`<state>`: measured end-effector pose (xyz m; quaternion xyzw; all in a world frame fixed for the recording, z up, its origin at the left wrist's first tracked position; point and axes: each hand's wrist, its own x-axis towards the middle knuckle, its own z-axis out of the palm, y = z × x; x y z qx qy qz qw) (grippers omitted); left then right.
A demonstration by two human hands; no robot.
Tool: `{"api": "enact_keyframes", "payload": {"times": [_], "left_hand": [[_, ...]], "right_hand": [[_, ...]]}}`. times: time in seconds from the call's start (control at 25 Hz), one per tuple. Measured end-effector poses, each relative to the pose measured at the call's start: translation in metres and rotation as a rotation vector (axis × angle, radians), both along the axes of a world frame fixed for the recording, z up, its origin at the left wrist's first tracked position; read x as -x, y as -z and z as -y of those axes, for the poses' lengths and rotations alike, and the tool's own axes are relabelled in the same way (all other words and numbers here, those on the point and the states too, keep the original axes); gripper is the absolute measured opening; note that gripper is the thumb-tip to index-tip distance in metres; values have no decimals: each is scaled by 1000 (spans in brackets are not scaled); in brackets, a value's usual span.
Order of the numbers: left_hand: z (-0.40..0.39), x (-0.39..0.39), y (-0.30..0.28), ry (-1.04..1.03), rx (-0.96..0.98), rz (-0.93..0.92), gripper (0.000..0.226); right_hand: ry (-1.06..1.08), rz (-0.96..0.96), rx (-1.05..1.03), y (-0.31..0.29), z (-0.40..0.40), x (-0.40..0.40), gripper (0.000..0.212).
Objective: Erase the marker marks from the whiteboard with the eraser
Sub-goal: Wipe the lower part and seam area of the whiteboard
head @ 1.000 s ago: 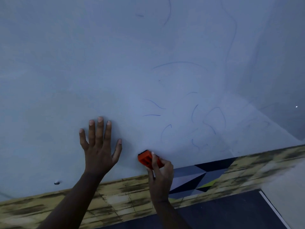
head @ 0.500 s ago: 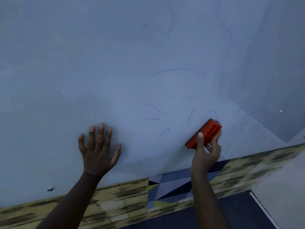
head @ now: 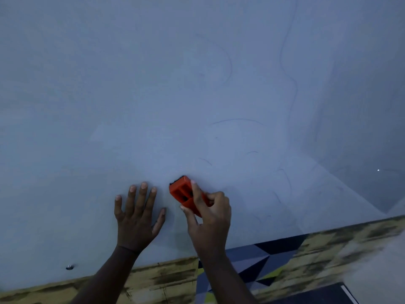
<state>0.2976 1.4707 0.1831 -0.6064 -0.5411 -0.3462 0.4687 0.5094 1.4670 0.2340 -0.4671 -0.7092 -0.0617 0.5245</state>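
Low on whiteboard: wiping step in hand, w/ eraser down near the bottom edge.
Whiteboard (head: 153, 95): big pale panel filling most of the view; bottom edge runs above a worn yellowish board strip (head: 153, 279) and a geometric-patterned patch (head: 258, 260).
Eraser (head: 186, 193): orange block, dark felt side toward the whiteboard, appears pressed against it; sits low on the whiteboard, just right of the left thumb side, not touching that hand.
Right hand (head: 208, 216): fingers and thumb curled round the eraser, index laid along its back; clamped on it.
Left hand (head: 137, 213): flat on the whiteboard, fingers spread straight, holds nothing; prob. bracing.
Marker marks (head: 287, 185): faint blue strokes left, mostly up and right of the eraser; a thin arc (head: 238, 120) above it, a long wavy line (head: 289, 73) running toward the top of the whiteboard, short curls near the lower right. Area left of the eraser looks mark-free, as far as dim light lets me tell.
Screw (head: 69, 267): small metal head near the whiteboard's bottom-left.
Progress: judge it partway; several strokes remain.
Next move: needs a sweep right and upward from the eraser's spot, keeping felt flat and pressure even; upper wavy line will prob. need a longer reach, maybe shifting the left hand up too.
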Motion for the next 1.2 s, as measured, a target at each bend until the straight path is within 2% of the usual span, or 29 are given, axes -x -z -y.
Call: {"api": "enact_keyframes", "payload": {"times": [0.08, 0.16, 0.32, 0.48, 0.56, 0.64, 0.8, 0.88, 0.96, 1.08, 1.12, 1.2], "left_hand": [[7, -3, -4, 17, 14, 18, 78], [14, -3, -10, 28, 13, 36, 74], [21, 1, -48, 15, -54, 26, 61], [14, 5, -112, 17, -161, 85, 56], [7, 9, -141, 23, -194, 93, 59], [1, 14, -157, 9, -206, 77, 64], [-7, 16, -153, -64, -200, 25, 69], [-9, 17, -149, -69, -196, 14, 69], [-10, 17, -150, -61, -201, 14, 69], [-10, 18, -149, -53, -207, 13, 69], [-10, 18, -148, -52, -202, 10, 69], [-10, 19, -148, -56, -196, 1, 70]], "right_hand": [[-8, 38, -29, -3, -4, -6, 71], [-10, -53, -18, -12, -10, -20, 70], [-16, -620, 96, -33, -31, -68, 73], [73, -1069, 222, -14, -38, -97, 71], [96, -1192, 295, 2, -34, -94, 74], [91, -1225, 299, 4, -32, -90, 73], [23, -1185, 244, -42, -36, -85, 69], [-48, -1074, 190, -72, -32, -69, 61], [-79, -825, 114, -86, -22, -36, 61], [-109, -345, 38, -73, -2, 12, 73], [-100, -243, 26, -66, 2, 20, 75], [-81, -160, 22, -58, 3, 22, 79]]}}
